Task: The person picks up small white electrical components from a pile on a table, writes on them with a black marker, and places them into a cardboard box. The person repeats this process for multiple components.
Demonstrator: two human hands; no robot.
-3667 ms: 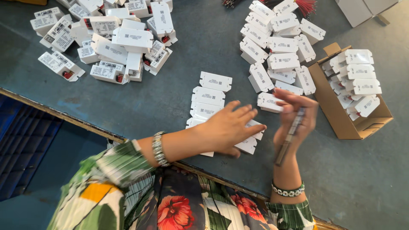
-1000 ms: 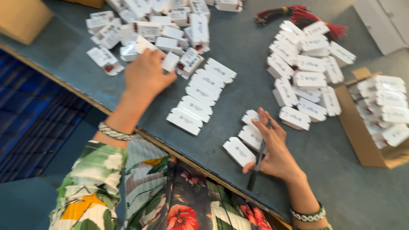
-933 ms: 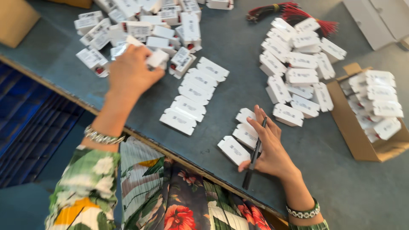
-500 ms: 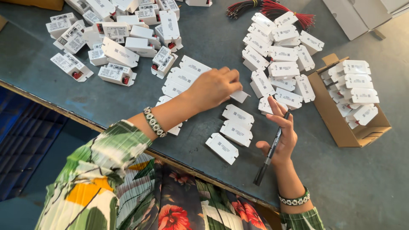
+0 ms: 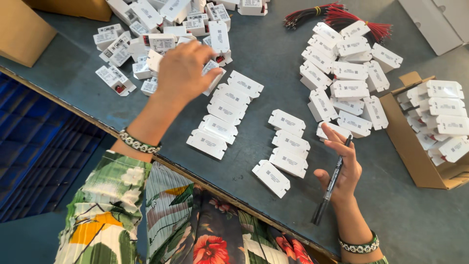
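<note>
Change vs. half a sec ago: left hand (image 5: pixel 183 68) has gone from the mid row of modules to the far-left heap; right hand (image 5: pixel 342 164) stays near the table edge w/ pen.

Left hand: fingers curled down over a small white rectangular plastic module (image 5: pixel 213 78) at the heap's near-right edge, touching it; can't tell if it's gripped or only touched. Beaded bracelet (image 5: pixel 138 142) on wrist.

Right hand: palm up, fingers loosely closed round a slim black marker pen (image 5: pixel 332 181), tip to the far side, cap end hanging over the near table edge.

Loose heap of white modules (image 5: pixel 161 34), some w/ red ends, far left. Row of four white flat labelled modules (image 5: pixel 288 151) just left of right hand, on the grey-blue table (image 5: pixel 273 68).
</note>
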